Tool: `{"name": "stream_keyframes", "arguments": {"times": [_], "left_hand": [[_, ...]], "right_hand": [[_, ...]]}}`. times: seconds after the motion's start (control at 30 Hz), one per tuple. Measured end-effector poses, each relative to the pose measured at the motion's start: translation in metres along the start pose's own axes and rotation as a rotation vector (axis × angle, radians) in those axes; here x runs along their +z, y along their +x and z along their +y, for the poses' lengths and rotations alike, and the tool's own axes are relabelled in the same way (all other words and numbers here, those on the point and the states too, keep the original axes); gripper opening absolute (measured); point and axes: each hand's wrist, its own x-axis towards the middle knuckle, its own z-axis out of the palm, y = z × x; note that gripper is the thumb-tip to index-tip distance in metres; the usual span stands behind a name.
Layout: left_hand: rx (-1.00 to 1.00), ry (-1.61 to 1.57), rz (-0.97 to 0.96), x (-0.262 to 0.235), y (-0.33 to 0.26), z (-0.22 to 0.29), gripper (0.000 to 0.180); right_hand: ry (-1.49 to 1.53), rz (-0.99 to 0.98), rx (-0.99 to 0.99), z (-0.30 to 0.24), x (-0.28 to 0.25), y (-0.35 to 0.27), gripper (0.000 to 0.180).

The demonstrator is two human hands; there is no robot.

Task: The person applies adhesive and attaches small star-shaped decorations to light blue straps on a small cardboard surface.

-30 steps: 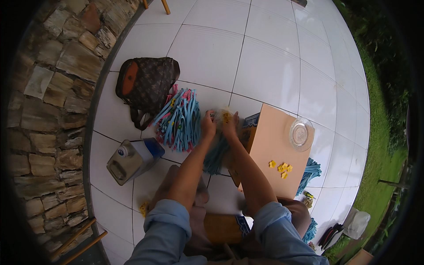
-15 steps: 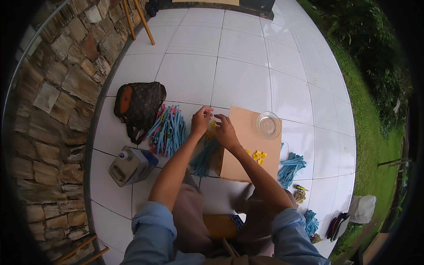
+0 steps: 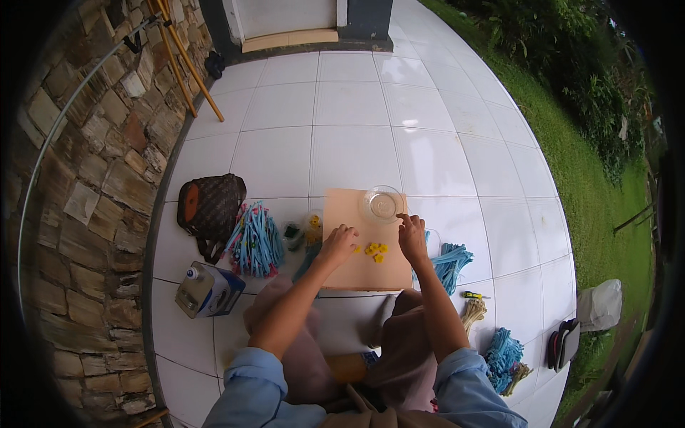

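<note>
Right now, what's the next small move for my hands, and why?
Probably pinch the lone yellow piece with the left hand: it lies close beside that hand, apart from the cluster of yellow flower-shaped pieces on the tan board. The right hand is over by the clear round dish.

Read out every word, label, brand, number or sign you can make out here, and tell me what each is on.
No text is readable.
Boxy silver-and-blue can: side markings too small and blurred to read.
Dark brown patterned bag: pattern too fine to make out any letters.
Flat, pale orange-tan rectangular board: no lettering visible.
</note>
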Motion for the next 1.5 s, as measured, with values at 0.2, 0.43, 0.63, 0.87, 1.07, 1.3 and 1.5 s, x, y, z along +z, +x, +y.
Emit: {"name": "stream_keyframes", "arguments": {"times": [0.2,0.43,0.63,0.87,1.07,1.3,1.5], "left_hand": [[0.090,0.202,-0.060,0.027,0.011,0.005,0.023],[-0.040,0.156,-0.121,0.036,0.021,-0.004,0.015],[-0.024,0.181,-0.208,0.023,0.025,0.000,0.012],[-0.310,-0.748,0.177,-0.011,0.050,0.008,0.015],[-0.416,-1.228,0.202,-0.049,0.051,0.037,0.016],[-0.435,-1.169,0.287,-0.053,0.052,0.050,0.024],[-0.433,-1.136,0.289,-0.055,0.051,0.051,0.026]], "right_hand": [[-0.226,0.058,-0.075,-0.007,0.015,0.007,0.038],[-0.242,0.015,-0.059,-0.010,0.025,0.011,0.035],[-0.279,-0.020,-0.067,-0.009,0.023,0.010,0.035],[-0.093,0.110,-0.019,-0.024,0.009,0.024,0.038],[0.159,0.259,-0.312,-0.079,-0.040,0.024,0.032],[-0.009,0.291,-0.343,-0.083,-0.038,0.023,0.033],[0.000,0.260,-0.358,-0.084,-0.035,0.023,0.035]]}}
